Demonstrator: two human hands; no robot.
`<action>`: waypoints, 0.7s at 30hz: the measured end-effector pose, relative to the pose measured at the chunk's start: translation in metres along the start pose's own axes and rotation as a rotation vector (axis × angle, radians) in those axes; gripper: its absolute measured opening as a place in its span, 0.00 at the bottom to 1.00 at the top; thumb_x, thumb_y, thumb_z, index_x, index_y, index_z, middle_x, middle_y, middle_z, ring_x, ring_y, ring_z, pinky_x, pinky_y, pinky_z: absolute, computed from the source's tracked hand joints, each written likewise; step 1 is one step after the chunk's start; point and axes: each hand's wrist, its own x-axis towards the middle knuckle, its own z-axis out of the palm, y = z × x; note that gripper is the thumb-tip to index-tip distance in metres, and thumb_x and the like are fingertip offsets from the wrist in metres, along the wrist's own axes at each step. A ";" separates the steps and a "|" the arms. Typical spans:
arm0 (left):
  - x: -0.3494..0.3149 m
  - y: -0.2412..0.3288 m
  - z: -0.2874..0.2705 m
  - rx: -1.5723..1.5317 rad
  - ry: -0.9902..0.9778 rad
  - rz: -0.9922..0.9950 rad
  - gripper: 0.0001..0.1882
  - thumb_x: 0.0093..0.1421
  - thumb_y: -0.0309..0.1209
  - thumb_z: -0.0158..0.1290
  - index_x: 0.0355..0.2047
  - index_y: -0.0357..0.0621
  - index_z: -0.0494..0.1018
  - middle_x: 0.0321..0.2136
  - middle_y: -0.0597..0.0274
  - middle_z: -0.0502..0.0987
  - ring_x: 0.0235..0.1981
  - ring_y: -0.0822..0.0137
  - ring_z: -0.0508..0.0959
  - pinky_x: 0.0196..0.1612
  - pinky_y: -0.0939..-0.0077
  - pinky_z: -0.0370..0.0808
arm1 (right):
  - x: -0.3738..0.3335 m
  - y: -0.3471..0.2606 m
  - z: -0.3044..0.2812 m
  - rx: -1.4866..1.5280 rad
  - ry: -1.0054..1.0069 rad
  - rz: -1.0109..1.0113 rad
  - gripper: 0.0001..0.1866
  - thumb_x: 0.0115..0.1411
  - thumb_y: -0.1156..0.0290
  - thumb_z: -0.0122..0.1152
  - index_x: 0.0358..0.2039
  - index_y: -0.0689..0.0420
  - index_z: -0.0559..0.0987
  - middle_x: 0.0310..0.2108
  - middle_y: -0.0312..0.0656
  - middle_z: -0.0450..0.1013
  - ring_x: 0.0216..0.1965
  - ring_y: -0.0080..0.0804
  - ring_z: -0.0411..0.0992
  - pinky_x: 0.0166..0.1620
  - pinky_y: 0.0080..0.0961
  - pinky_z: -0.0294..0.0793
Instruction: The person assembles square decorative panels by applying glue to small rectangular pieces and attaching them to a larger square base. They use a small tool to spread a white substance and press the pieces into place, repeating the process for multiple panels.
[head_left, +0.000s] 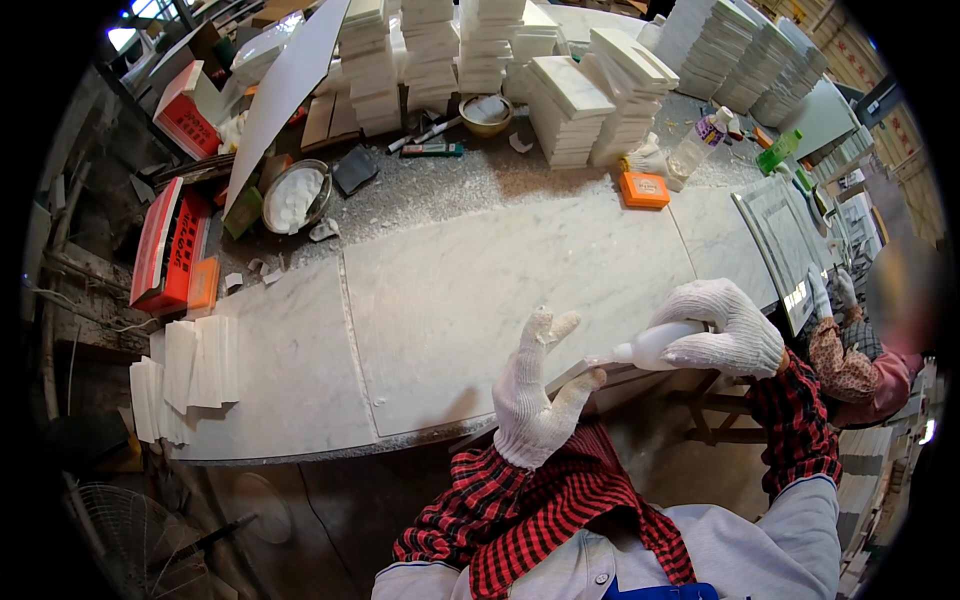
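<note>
Both my hands wear white knit gloves, close together above the near edge of the work surface. A white squeeze bottle [657,347] lies on its side in my right hand [725,330], its fingers wrapped round it. Its narrow nozzle points left and meets the end of a thin white stone piece [567,376], seen nearly edge-on. My left hand [535,385] pinches that piece low down, with other fingers raised. The glove hides much of the piece. Beneath lie large pale marble slabs [500,270] with seams between them.
Tall stacks of white tiles [483,45] line the back. A bowl of white powder [295,197], an orange box [643,190] and a clear bottle [697,147] stand nearer. Thin white pieces [200,365] lie at the left end. A co-worker's gloved hands [832,290] are at the right.
</note>
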 end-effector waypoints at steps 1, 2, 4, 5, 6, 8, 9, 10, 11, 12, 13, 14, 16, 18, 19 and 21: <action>0.001 0.001 0.000 0.005 0.002 0.007 0.42 0.52 0.29 0.67 0.64 0.35 0.58 0.47 0.45 0.78 0.47 0.53 0.81 0.49 0.67 0.77 | 0.000 0.000 0.000 0.009 0.003 0.004 0.20 0.50 0.61 0.68 0.38 0.64 0.81 0.31 0.47 0.78 0.34 0.37 0.77 0.42 0.28 0.74; 0.001 0.001 0.000 0.011 0.003 0.013 0.42 0.52 0.29 0.67 0.64 0.35 0.58 0.47 0.45 0.78 0.47 0.53 0.81 0.49 0.67 0.77 | 0.000 0.000 0.000 0.007 0.001 0.003 0.20 0.50 0.61 0.68 0.38 0.64 0.81 0.31 0.47 0.78 0.34 0.37 0.77 0.42 0.29 0.74; 0.000 0.000 -0.001 0.009 0.007 0.006 0.42 0.52 0.29 0.67 0.64 0.35 0.58 0.47 0.45 0.78 0.47 0.53 0.80 0.49 0.67 0.77 | 0.001 0.000 0.000 0.003 -0.004 -0.002 0.20 0.50 0.61 0.68 0.38 0.64 0.81 0.31 0.48 0.78 0.34 0.37 0.77 0.41 0.29 0.74; 0.000 -0.001 -0.001 0.008 0.009 0.002 0.42 0.52 0.29 0.67 0.63 0.35 0.58 0.47 0.45 0.78 0.47 0.53 0.80 0.49 0.67 0.77 | 0.001 -0.001 -0.001 -0.017 -0.006 -0.014 0.20 0.50 0.61 0.68 0.38 0.64 0.81 0.31 0.48 0.78 0.34 0.37 0.77 0.41 0.29 0.74; -0.001 -0.001 0.000 0.003 0.012 0.005 0.42 0.52 0.29 0.67 0.63 0.35 0.58 0.48 0.46 0.78 0.47 0.53 0.80 0.49 0.67 0.77 | 0.001 -0.002 -0.001 -0.038 -0.007 -0.024 0.20 0.50 0.62 0.68 0.38 0.64 0.81 0.31 0.48 0.78 0.34 0.37 0.77 0.41 0.29 0.74; 0.000 -0.001 0.001 -0.007 0.018 0.010 0.42 0.51 0.30 0.68 0.63 0.35 0.58 0.48 0.46 0.78 0.47 0.53 0.80 0.50 0.67 0.77 | 0.001 -0.003 -0.001 -0.050 -0.003 -0.027 0.20 0.50 0.62 0.68 0.38 0.64 0.81 0.31 0.48 0.78 0.34 0.37 0.77 0.41 0.28 0.74; 0.000 -0.002 0.001 -0.004 0.019 0.007 0.42 0.51 0.30 0.68 0.63 0.35 0.58 0.48 0.46 0.78 0.48 0.53 0.80 0.50 0.66 0.77 | 0.001 -0.003 -0.001 -0.039 0.000 -0.022 0.20 0.50 0.62 0.68 0.38 0.64 0.81 0.31 0.48 0.78 0.34 0.37 0.77 0.41 0.28 0.74; 0.000 -0.002 0.001 -0.001 0.019 0.005 0.42 0.51 0.30 0.68 0.63 0.35 0.59 0.48 0.46 0.78 0.48 0.53 0.80 0.50 0.66 0.76 | 0.001 -0.003 -0.001 -0.029 0.003 -0.017 0.20 0.50 0.62 0.68 0.37 0.64 0.81 0.31 0.47 0.78 0.34 0.37 0.77 0.41 0.28 0.74; -0.001 -0.002 0.001 0.002 0.020 0.002 0.42 0.51 0.30 0.68 0.63 0.35 0.59 0.48 0.46 0.78 0.48 0.53 0.80 0.51 0.66 0.76 | 0.002 -0.003 -0.001 -0.033 0.002 -0.025 0.20 0.50 0.62 0.68 0.38 0.65 0.81 0.31 0.47 0.78 0.34 0.37 0.76 0.41 0.28 0.74; -0.001 -0.001 0.000 0.004 0.014 -0.015 0.42 0.51 0.30 0.68 0.63 0.35 0.59 0.48 0.46 0.78 0.48 0.53 0.80 0.51 0.66 0.76 | 0.002 -0.002 -0.001 -0.038 0.002 -0.032 0.20 0.50 0.62 0.68 0.38 0.65 0.81 0.31 0.47 0.77 0.34 0.37 0.76 0.41 0.28 0.74; -0.002 0.000 0.000 0.006 0.009 -0.032 0.42 0.51 0.30 0.68 0.63 0.36 0.59 0.48 0.46 0.78 0.48 0.53 0.80 0.51 0.65 0.76 | 0.002 -0.002 -0.001 -0.043 0.002 -0.039 0.20 0.50 0.62 0.68 0.38 0.65 0.81 0.31 0.47 0.77 0.34 0.37 0.76 0.41 0.28 0.74; -0.002 0.000 0.000 0.008 0.004 -0.050 0.42 0.51 0.30 0.68 0.63 0.36 0.59 0.48 0.46 0.78 0.49 0.53 0.80 0.51 0.65 0.76 | 0.002 -0.001 -0.002 -0.027 0.006 -0.032 0.20 0.50 0.62 0.68 0.38 0.65 0.81 0.31 0.47 0.77 0.34 0.37 0.76 0.41 0.28 0.74; -0.002 -0.001 0.000 0.008 0.011 -0.022 0.42 0.51 0.30 0.68 0.63 0.36 0.59 0.48 0.46 0.78 0.49 0.52 0.79 0.52 0.65 0.76 | 0.000 0.001 -0.001 0.004 0.016 -0.017 0.20 0.49 0.62 0.68 0.38 0.65 0.81 0.31 0.48 0.77 0.34 0.38 0.77 0.41 0.29 0.74; -0.001 -0.002 0.000 0.012 0.015 -0.003 0.43 0.51 0.30 0.68 0.63 0.35 0.59 0.48 0.46 0.78 0.49 0.52 0.79 0.52 0.65 0.76 | 0.000 0.000 -0.001 -0.011 0.019 -0.027 0.20 0.49 0.62 0.68 0.38 0.65 0.81 0.31 0.48 0.77 0.34 0.38 0.77 0.41 0.29 0.74; -0.001 -0.002 0.000 0.017 0.015 0.001 0.43 0.51 0.30 0.68 0.63 0.35 0.59 0.48 0.46 0.78 0.49 0.52 0.79 0.52 0.65 0.76 | 0.000 0.000 -0.001 -0.017 0.021 -0.033 0.20 0.49 0.61 0.69 0.37 0.65 0.81 0.31 0.48 0.77 0.33 0.39 0.77 0.40 0.29 0.74; -0.002 -0.001 0.000 0.008 0.012 -0.019 0.43 0.50 0.29 0.68 0.63 0.35 0.59 0.48 0.46 0.78 0.49 0.52 0.79 0.52 0.65 0.76 | 0.001 0.002 -0.001 -0.031 0.004 -0.067 0.20 0.50 0.61 0.69 0.37 0.65 0.80 0.30 0.48 0.77 0.33 0.40 0.76 0.40 0.29 0.74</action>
